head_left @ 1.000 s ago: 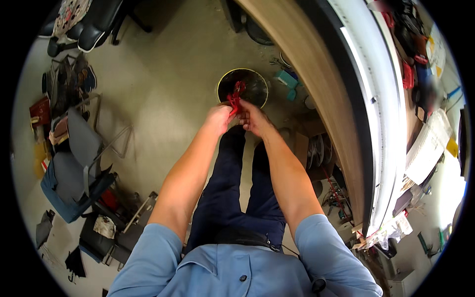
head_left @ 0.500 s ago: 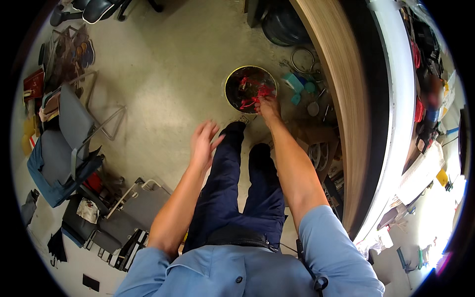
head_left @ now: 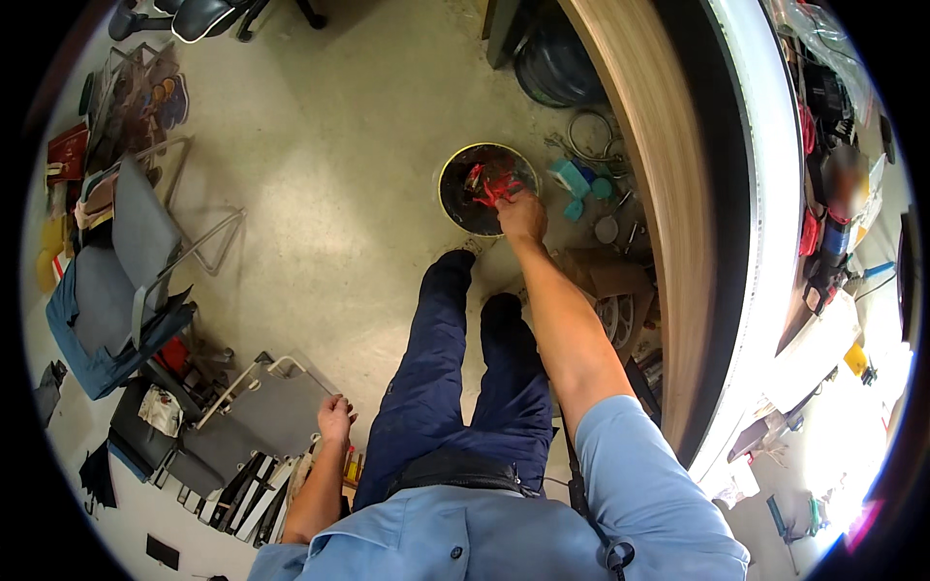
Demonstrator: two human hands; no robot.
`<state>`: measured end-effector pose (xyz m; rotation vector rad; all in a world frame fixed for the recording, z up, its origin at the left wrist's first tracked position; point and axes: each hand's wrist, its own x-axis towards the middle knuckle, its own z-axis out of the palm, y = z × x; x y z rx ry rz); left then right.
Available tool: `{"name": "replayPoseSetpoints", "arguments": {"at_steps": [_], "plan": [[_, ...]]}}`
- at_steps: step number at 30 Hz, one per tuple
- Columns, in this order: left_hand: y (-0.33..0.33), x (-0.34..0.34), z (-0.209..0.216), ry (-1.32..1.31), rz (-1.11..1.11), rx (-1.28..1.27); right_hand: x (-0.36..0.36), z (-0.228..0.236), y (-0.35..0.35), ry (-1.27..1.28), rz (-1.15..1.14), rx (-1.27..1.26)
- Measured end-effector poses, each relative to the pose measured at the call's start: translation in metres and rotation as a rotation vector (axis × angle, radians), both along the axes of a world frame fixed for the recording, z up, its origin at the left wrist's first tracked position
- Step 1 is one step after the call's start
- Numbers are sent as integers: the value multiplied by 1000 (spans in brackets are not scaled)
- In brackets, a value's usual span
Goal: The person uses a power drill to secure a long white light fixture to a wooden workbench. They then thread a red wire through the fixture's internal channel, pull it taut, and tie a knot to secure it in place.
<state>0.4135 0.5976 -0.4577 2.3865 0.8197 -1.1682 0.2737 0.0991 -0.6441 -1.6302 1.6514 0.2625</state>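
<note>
My right hand (head_left: 523,215) reaches over the near right rim of a round dark bucket (head_left: 444,198) with a yellow edge, which stands on the floor beyond my feet. Its fingers are closed at a bundle of red strips (head_left: 497,187) inside the bucket; their exact kind is too small to make out. The fingertips are partly hidden by the back of the hand. Away from the bucket, beside my left thigh, my left hand (head_left: 335,418) is loosely curled, with the thumb apart and nothing seen in it.
A wood-edged desk (head_left: 668,223) runs along the right, with teal pieces (head_left: 570,177), a metal ring and a cardboard box (head_left: 605,276) under or beside it. Grey chairs (head_left: 145,252) stand on the left. A large dark rounded container (head_left: 552,68) sits at the far end.
My left hand has drawn back from beside the bucket toward my left hip. My right hand stays at the bucket, and the red strips have shifted toward its middle.
</note>
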Motion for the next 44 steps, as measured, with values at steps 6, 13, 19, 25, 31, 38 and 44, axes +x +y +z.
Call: {"name": "replayPoseSetpoints", "arguments": {"at_steps": [6, 13, 19, 25, 31, 38, 44], "plan": [[-14, -10, 0, 40, -103, -40, 3, -23, 7, 58, 58, 103], [-29, -33, -5, 96, -123, -78, 0, 39, 10, 108, 61, 93], [-36, -41, 0, 61, -154, -132, -71, 72, 93, -254, -1, 178], [-111, -40, 7, -310, -474, -490, -170, 231, 141, -365, 107, 234], [-362, -83, 158, -647, -853, -904, -278, 361, 146, -384, -79, 73], [-612, -190, 249, -997, -1681, -1307, -366, 414, 195, -268, -578, -75], [-778, -266, 192, -867, -2099, -487, -392, 392, 279, -243, -1050, -57]]}}
